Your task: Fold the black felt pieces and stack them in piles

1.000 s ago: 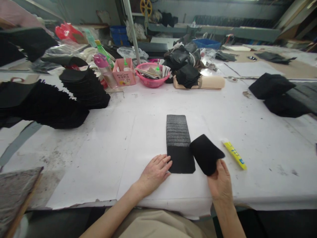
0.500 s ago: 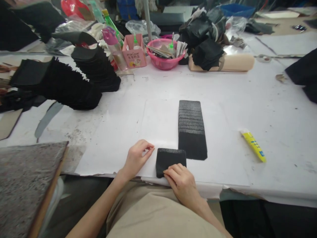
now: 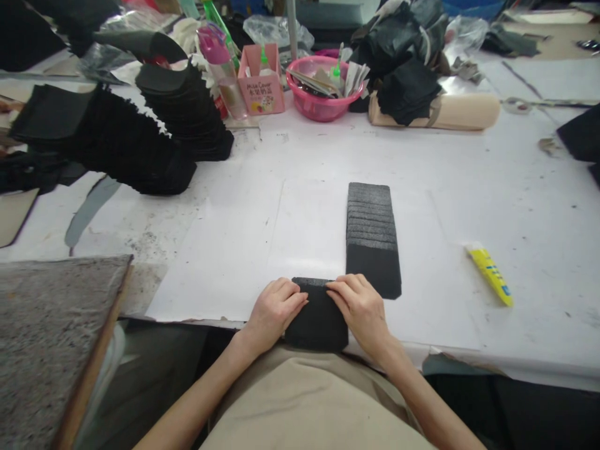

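A small black fabric piece (image 3: pixel 317 315) lies at the table's near edge, right in front of me. My left hand (image 3: pixel 274 310) grips its left side with curled fingers. My right hand (image 3: pixel 362 306) grips its right side, fingertips on the top edge. Just beyond, a row of overlapping dark grey felt pieces (image 3: pixel 372 234) stretches away from me on a white paper sheet (image 3: pixel 304 231).
A yellow glue tube (image 3: pixel 490 273) lies to the right. Stacks of black cut pieces (image 3: pixel 140 144) fill the left. A pink basket (image 3: pixel 323 87), pink box (image 3: pixel 260 78), bottle (image 3: pixel 220 72) and beige roll (image 3: pixel 450 111) stand behind. A grey board (image 3: pixel 51 331) juts in at the near left.
My right hand carried the black piece from the right of the felt row to the near edge. My left hand then closed on its left side; both hands hold it now.
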Action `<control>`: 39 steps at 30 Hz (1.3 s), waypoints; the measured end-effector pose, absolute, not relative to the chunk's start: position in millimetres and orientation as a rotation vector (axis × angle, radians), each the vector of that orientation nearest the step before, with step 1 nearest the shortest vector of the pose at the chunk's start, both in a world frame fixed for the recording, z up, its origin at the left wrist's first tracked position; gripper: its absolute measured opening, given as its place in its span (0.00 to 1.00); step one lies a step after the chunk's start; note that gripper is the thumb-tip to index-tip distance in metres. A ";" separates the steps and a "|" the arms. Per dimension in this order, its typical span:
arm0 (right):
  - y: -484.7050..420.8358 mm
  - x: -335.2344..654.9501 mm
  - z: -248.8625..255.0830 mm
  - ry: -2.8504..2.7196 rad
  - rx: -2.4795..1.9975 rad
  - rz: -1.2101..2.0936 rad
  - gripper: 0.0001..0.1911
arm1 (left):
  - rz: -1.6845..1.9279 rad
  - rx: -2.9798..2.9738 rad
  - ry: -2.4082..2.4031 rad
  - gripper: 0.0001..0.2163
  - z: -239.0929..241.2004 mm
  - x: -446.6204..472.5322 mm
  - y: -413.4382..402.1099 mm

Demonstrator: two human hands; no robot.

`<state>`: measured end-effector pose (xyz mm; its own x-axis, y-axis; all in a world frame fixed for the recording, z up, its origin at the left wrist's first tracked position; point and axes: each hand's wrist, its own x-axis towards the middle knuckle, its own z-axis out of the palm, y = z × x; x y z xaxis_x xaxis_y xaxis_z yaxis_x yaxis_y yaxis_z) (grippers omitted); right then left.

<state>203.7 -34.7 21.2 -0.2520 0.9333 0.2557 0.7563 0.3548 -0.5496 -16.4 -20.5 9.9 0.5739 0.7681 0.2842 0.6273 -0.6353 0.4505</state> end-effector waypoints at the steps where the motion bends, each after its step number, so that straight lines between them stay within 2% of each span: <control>1: -28.5 204.9 20.3 -2.115 -1.495 0.361 0.05 | 0.659 2.506 1.145 0.04 10.4 -16.4 -20.4; 5: -15.5 203.2 15.6 -2.253 -1.536 0.252 0.07 | 0.655 2.448 1.126 0.06 11.8 -18.5 -16.2; 8: -14.2 201.0 14.5 -2.285 -1.534 0.267 0.04 | 0.673 2.416 1.162 0.06 12.1 -20.8 -8.4; 12: -13.6 200.0 16.7 -2.266 -1.528 0.307 0.02 | 0.589 2.517 1.214 0.12 12.7 -20.8 5.2; 18: -14.2 200.6 16.5 -2.234 -1.480 0.354 0.03 | 0.586 2.547 1.128 0.05 14.8 -19.3 14.3; 21: -16.2 202.6 11.6 -2.208 -1.426 0.376 0.07 | 0.619 2.594 1.091 0.03 14.2 -20.1 13.2; 39: -22.0 208.2 5.5 -2.304 -1.297 0.294 0.12 | 0.551 2.907 0.889 0.08 14.1 -25.9 11.8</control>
